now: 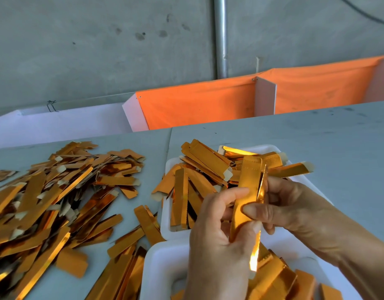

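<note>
Gold foil carton blank (pixel 250 185), long, narrow and partly folded, is held upright and slightly tilted above the white foam trays, between both hands. The left hand (pixel 217 232) comes up from the lower edge of the view with its back to the camera. Its grip closes round the lower part of the blank, fingers curled and the thumb raised along the left edge. The right hand (pixel 288 204) reaches in from the right with the forearm slanting down to the corner. Its thumb presses across the shiny face at mid-length while its fingers curl behind, a narrow pinching grip on the same piece. One flap stands out edge-on at the right side of the blank.

Under the hands, the far foam tray (pixel 168 167) holds a heap of similar gold pieces, and the near foam tray (pixel 160 267) holds more at the bottom right. A wide loose pile of gold blanks (pixel 57 191) covers the grey bench (pixel 316 137) to the left. Behind the bench hangs orange cloth (pixel 197 105) before a concrete wall (pixel 78 40) with a metal pipe (pixel 220 35).
</note>
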Demonstrator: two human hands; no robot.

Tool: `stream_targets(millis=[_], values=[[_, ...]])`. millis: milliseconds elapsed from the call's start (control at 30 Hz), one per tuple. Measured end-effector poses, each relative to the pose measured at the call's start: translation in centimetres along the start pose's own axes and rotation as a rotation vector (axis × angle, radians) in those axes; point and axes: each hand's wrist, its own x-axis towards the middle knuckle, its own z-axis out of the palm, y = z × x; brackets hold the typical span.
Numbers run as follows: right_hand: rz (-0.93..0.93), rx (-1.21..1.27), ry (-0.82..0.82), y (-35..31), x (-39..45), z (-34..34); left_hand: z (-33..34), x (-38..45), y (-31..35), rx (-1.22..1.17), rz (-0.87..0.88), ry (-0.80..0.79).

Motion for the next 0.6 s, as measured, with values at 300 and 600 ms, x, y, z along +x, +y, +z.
stream_targets(millis=[300,600], values=[[-0.015,-0.124,0.191,0.2,0.2,1.7,0.3,0.0,-0.8,-0.003,-0.049,-0.061],[0.027,0.167,0.113,-0.4,0.0,-2.5,0.6,0.6,-1.2,-0.06,-0.105,-0.164]])
